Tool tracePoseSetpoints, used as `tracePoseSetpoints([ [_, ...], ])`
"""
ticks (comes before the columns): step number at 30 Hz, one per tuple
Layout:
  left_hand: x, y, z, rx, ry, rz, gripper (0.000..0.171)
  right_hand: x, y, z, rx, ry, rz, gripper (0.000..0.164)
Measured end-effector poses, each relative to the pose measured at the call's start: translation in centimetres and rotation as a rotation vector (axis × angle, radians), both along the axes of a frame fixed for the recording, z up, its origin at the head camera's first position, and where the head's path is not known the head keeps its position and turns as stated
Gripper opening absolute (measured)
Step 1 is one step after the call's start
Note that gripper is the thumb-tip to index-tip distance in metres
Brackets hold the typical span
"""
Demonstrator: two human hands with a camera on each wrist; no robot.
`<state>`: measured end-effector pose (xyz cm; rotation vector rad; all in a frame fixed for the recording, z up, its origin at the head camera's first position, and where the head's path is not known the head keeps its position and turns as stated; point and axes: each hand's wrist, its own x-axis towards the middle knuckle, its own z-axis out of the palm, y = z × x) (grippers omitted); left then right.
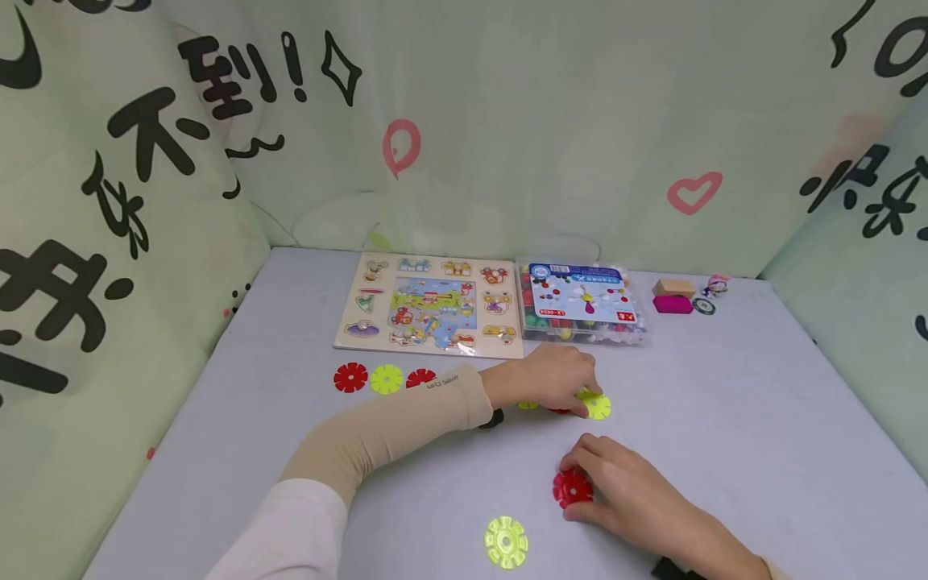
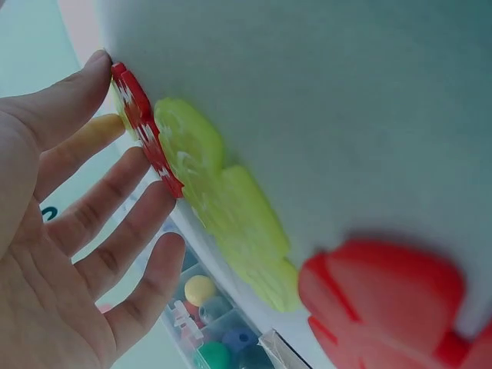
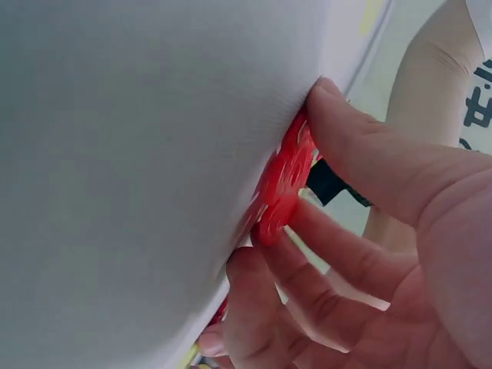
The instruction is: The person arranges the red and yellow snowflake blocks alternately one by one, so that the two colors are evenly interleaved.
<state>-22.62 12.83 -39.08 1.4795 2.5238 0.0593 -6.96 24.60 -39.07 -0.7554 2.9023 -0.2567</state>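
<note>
My left hand point(image 1: 547, 379) reaches across the table and pinches a yellow notched plastic disc point(image 1: 598, 405) at the right end of a row, thumb and fingertip at its edge. Under that hand, another yellow disc and a red one are partly hidden. Nearer to me, my right hand point(image 1: 627, 487) grips a red notched disc point(image 1: 573, 489) by its rim, and the right wrist view shows this red disc point(image 3: 284, 181) between thumb and fingers, close to the tabletop. A single yellow disc point(image 1: 506, 542) lies flat at the front.
Leftward the row has a red disc point(image 1: 350, 377), a yellow disc point(image 1: 387, 379) and another red one. Behind it lie a wooden picture puzzle point(image 1: 348, 330) and a clear box point(image 1: 583, 294) of coloured pieces. Small blocks point(image 1: 673, 304) and a figurine point(image 1: 716, 285) stand back right.
</note>
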Motion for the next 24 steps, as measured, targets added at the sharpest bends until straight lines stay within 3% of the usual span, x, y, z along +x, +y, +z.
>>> tracePoseSetpoints([
  [4, 0.1, 0.1, -0.1, -0.010, 0.003, 0.002, 0.045, 0.2, 0.0, 0.2, -0.028, -0.043, 0.015, 0.045],
  [12, -0.1, 0.2, -0.1, -0.018, 0.003, 0.005, 0.045, -0.3, 0.8, 0.9, -0.134, -0.272, 0.048, 0.053],
  [24, -0.1, 0.1, -0.2, 0.000, 0.005, -0.005, 0.044, -1.6, 2.0, 1.0, -0.179, -0.293, 0.019, 0.047],
])
